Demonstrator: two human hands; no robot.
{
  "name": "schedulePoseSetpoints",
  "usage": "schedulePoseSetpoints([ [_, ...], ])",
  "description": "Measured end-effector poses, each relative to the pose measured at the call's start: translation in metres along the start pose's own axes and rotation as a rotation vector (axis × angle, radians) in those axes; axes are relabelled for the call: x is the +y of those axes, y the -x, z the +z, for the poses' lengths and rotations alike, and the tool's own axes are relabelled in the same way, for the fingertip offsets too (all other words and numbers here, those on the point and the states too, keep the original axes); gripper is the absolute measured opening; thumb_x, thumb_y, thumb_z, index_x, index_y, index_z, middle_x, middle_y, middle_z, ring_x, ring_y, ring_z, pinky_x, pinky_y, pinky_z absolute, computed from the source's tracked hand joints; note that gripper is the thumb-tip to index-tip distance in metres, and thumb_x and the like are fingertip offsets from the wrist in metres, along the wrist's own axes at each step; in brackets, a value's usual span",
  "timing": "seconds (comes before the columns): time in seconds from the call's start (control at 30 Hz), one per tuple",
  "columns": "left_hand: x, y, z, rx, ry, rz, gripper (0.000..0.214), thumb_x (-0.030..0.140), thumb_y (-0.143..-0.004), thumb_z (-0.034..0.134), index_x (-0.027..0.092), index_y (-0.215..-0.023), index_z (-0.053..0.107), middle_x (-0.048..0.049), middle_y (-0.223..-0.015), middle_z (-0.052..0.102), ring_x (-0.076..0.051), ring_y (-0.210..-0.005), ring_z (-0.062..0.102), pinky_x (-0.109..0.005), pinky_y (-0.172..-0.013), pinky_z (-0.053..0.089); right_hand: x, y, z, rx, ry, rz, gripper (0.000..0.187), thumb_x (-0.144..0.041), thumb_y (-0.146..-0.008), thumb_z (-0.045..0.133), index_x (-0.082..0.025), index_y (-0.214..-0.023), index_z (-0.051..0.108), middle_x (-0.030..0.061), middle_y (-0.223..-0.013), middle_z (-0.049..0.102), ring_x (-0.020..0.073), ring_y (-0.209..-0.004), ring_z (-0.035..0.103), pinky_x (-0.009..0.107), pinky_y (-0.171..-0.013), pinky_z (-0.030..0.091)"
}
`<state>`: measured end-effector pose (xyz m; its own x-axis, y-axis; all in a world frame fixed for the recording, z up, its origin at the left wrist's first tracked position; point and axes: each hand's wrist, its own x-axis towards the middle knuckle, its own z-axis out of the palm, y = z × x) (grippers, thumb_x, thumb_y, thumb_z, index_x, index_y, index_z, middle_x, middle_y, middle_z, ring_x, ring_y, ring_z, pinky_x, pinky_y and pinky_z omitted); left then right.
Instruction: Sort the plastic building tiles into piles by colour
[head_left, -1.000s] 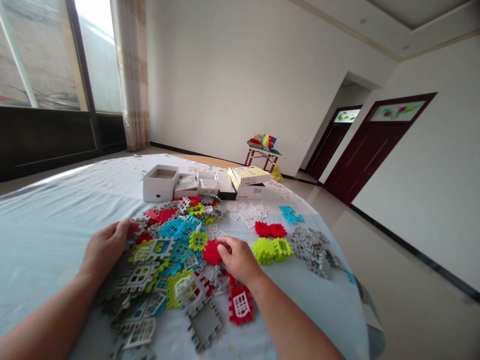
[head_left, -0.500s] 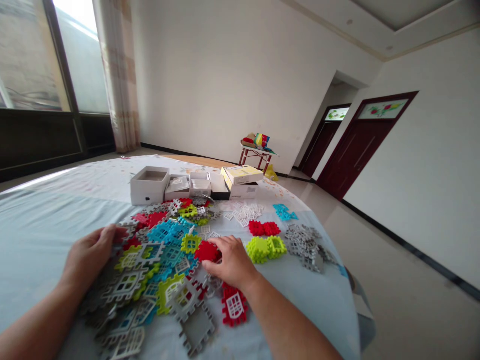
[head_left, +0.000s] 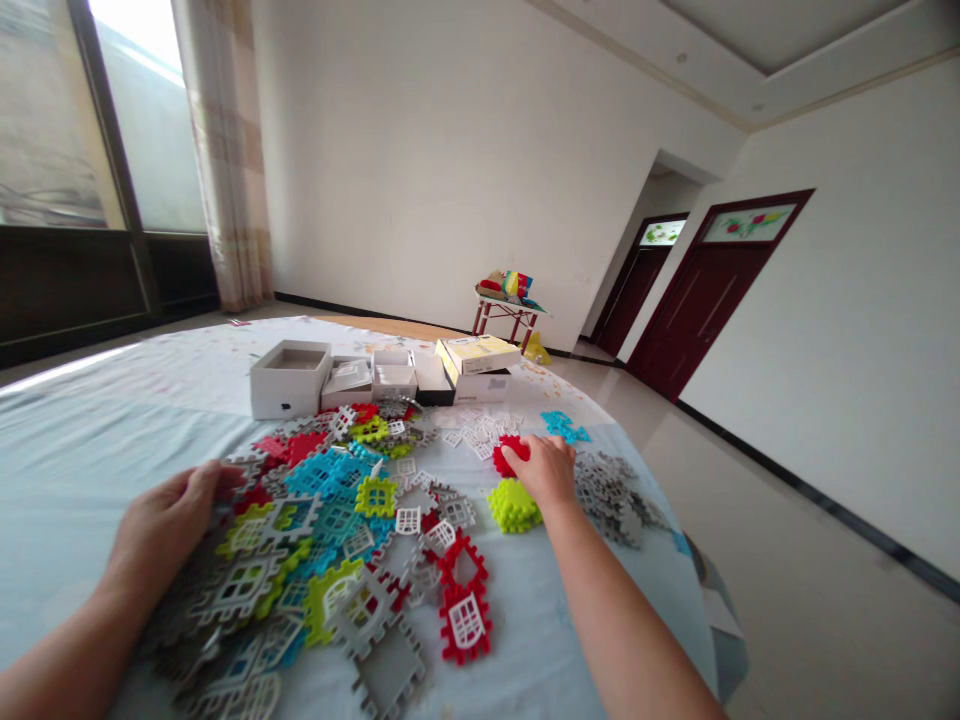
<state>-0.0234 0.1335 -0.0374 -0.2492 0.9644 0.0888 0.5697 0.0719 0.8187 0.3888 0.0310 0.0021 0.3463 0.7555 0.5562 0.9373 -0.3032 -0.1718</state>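
The 2 forearms run out of the bottom edge of the head view, and the right hand [head_left: 544, 472] covers most of a red waffle block [head_left: 509, 456], while the left hand [head_left: 161, 525] hides whatever lies beneath its palm in the pile of plastic waffle blocks [head_left: 337, 500]. The lowest grey block [head_left: 388, 672] is cut off by the bottom edge. The things on the small far table [head_left: 504, 312] are too small to tell, and the view through the window [head_left: 45, 120] is blurred.

red, lime, cyan and grey lattice tiles [head_left: 330, 500]
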Motion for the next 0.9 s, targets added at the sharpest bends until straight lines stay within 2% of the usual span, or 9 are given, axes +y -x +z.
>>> schedulePoseSetpoints([
  [0.13,0.004,0.002,-0.001,-0.004,0.045,-0.007,0.043,0.048,-0.073,0.038,0.018,-0.087,0.066,-0.0037,-0.074,0.068,-0.016,-0.060,0.056,-0.026,-0.057,0.041,0.001,0.000,0.004,0.036,0.037,-0.002,0.036,-0.051,-0.074,0.055,-0.019,-0.082,0.067,0.0114,-0.079,0.066,0.0286,-0.095,0.048,0.042,-0.083,0.029],
  [0.23,0.007,0.004,-0.001,0.004,0.100,0.009,0.042,0.046,-0.073,0.039,0.015,-0.086,0.065,-0.0053,-0.075,0.067,-0.017,-0.066,0.057,-0.024,-0.057,0.041,-0.005,0.003,-0.001,0.037,-0.039,-0.075,0.029,-0.044,-0.077,0.055,-0.019,-0.087,0.066,0.0095,-0.083,0.067,0.0262,-0.096,0.049,0.040,-0.086,0.030],
  [0.43,0.010,0.007,-0.002,0.021,0.045,0.009,0.043,0.046,-0.073,0.039,0.016,-0.087,0.066,-0.0037,-0.071,0.067,-0.015,-0.057,0.054,-0.024,-0.053,0.039,-0.040,0.023,-0.014,-0.144,-0.430,-0.355,0.019,-0.026,-0.079,0.055,-0.020,-0.095,0.063,0.0048,-0.092,0.065,0.0187,-0.092,0.053,0.032,-0.085,0.038],
  [0.6,0.015,0.010,-0.003,0.006,0.058,0.001,0.044,0.045,-0.073,0.039,0.014,-0.088,0.066,-0.0057,-0.076,0.068,-0.015,-0.064,0.056,-0.023,-0.057,0.041,-0.076,0.045,-0.012,-0.314,-0.607,-0.491,0.018,-0.022,-0.078,0.057,-0.021,-0.095,0.063,0.0035,-0.094,0.065,0.0165,-0.094,0.055,0.030,-0.086,0.039],
  [0.8,0.015,0.009,-0.003,0.017,0.057,-0.004,0.043,0.045,-0.073,0.040,0.013,-0.085,0.066,-0.0063,-0.074,0.069,-0.016,-0.061,0.057,-0.024,-0.055,0.041,-0.098,0.058,-0.006,-0.379,-0.588,-0.537,0.033,-0.035,-0.071,0.065,-0.021,-0.101,0.062,0.0045,-0.099,0.063,0.0185,-0.097,0.052,0.032,-0.086,0.037],
  [0.9,0.013,0.007,-0.003,0.011,0.067,0.001,0.042,0.045,-0.073,0.040,0.014,-0.085,0.065,-0.0063,-0.075,0.069,-0.016,-0.064,0.058,-0.023,-0.056,0.041,-0.101,0.061,-0.002,-0.388,-0.530,-0.539,0.029,-0.034,-0.071,0.066,-0.021,-0.097,0.063,0.0041,-0.093,0.064,0.0183,-0.093,0.053,0.032,-0.084,0.038],
])
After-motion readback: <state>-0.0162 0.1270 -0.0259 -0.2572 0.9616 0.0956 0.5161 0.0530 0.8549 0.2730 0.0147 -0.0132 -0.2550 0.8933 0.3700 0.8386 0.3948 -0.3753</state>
